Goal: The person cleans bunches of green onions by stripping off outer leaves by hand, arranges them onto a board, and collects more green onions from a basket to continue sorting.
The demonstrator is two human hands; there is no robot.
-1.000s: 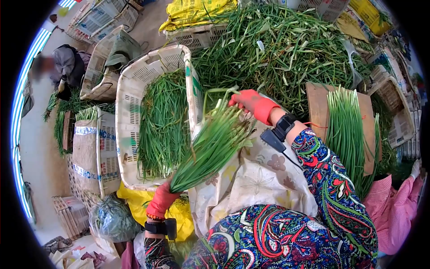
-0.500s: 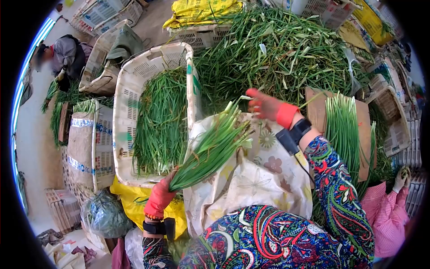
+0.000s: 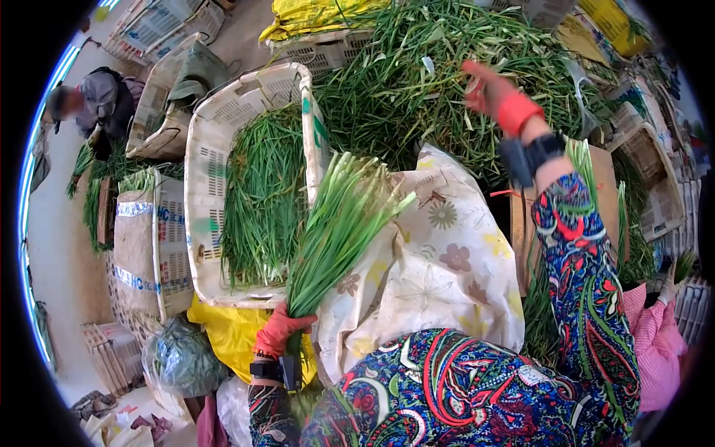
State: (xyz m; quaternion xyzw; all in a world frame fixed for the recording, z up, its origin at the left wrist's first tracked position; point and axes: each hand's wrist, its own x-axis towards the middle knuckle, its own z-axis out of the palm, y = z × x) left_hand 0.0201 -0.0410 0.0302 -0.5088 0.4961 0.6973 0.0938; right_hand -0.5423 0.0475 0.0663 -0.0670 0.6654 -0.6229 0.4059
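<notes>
My left hand [image 3: 283, 329], in a red glove, is wrapped around the leafy lower end of a bunch of garlic chives [image 3: 339, 231]. The bunch leans up and to the right, its pale stem ends pointing away from me over a flower-printed cloth [image 3: 447, 257]. My right hand [image 3: 493, 93], also gloved, is raised over the far heap of loose green leaves [image 3: 439, 119]. It is a little blurred; its fingers look apart, with nothing visible in them. A white plastic crate [image 3: 195, 223] with more chives [image 3: 261, 194] stands left of the bunch.
Neat chives [image 3: 581, 171] lie on a brown board [image 3: 605, 201] at the right, partly behind my sleeve. A yellow bag [image 3: 231, 343] sits below the crate. One person [image 3: 104, 97] bends at far left; another's pink sleeve [image 3: 655, 350] shows at right.
My right hand has moved away and to the right, from near the stem ends to over the heap. The bunch in my left hand has swung more upright, nearer the crate.
</notes>
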